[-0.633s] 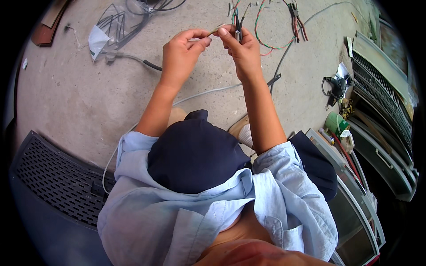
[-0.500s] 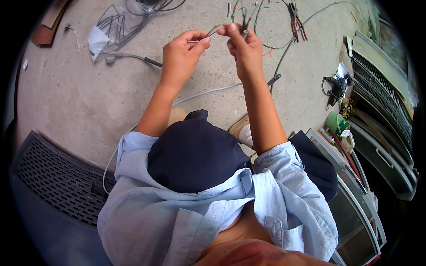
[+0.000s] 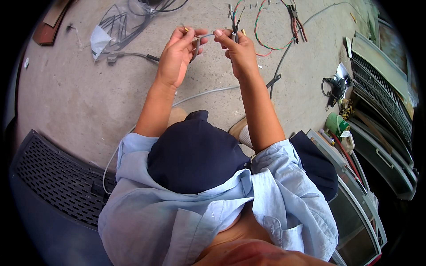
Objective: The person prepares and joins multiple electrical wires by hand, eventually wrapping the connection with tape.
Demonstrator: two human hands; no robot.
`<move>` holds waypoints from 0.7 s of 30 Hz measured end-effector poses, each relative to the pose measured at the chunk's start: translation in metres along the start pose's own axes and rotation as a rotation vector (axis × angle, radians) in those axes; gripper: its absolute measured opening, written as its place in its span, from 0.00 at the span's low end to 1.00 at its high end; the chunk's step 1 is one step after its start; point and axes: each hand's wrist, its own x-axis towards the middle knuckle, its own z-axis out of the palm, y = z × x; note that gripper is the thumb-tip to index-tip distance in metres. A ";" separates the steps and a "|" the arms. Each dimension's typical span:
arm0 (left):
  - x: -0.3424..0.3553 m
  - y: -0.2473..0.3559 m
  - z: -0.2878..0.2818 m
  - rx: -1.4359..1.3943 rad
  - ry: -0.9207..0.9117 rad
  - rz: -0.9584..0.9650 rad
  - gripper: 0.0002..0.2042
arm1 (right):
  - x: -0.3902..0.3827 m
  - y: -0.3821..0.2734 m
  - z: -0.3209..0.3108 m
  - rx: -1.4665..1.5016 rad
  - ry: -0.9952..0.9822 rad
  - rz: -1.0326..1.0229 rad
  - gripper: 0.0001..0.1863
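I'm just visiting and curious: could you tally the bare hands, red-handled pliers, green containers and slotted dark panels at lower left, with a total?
Hands: 2, the left hand and right hand
Red-handled pliers: 1
Green container: 1
Slotted dark panel: 1
Total: 5

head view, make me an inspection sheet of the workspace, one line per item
surface: grey concrete floor
things in hand: thin grey wire, stretched between the hands
clutter: red-handled pliers, clear plastic bag and small white scrap, all on the floor
hands: left hand and right hand both pinch the wire
cables: red-and-green wire loops beside the pliers; grey cable crosses the floor
surroundings: dark slotted panel lower left; green tub and framed panels at right
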 end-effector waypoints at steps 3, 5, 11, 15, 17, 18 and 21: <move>0.003 -0.007 -0.005 0.510 -0.005 0.072 0.12 | 0.000 0.003 -0.002 -0.015 -0.063 0.011 0.14; 0.002 -0.011 0.001 0.547 0.089 0.094 0.12 | -0.004 0.002 -0.001 -0.026 -0.082 0.033 0.14; 0.002 -0.006 0.006 0.408 0.190 0.024 0.18 | -0.007 0.004 0.000 -0.026 -0.094 0.035 0.13; 0.005 0.001 -0.003 0.474 0.011 -0.122 0.17 | -0.007 0.002 0.000 -0.032 -0.088 0.025 0.12; 0.005 0.008 -0.003 0.628 -0.028 -0.165 0.15 | -0.008 0.003 -0.002 -0.067 -0.097 0.034 0.11; 0.005 0.011 -0.003 0.705 -0.048 -0.186 0.13 | -0.008 0.004 -0.003 -0.085 -0.102 0.039 0.11; 0.009 0.009 -0.012 0.721 -0.096 -0.169 0.12 | -0.007 0.006 -0.006 -0.125 -0.128 0.034 0.14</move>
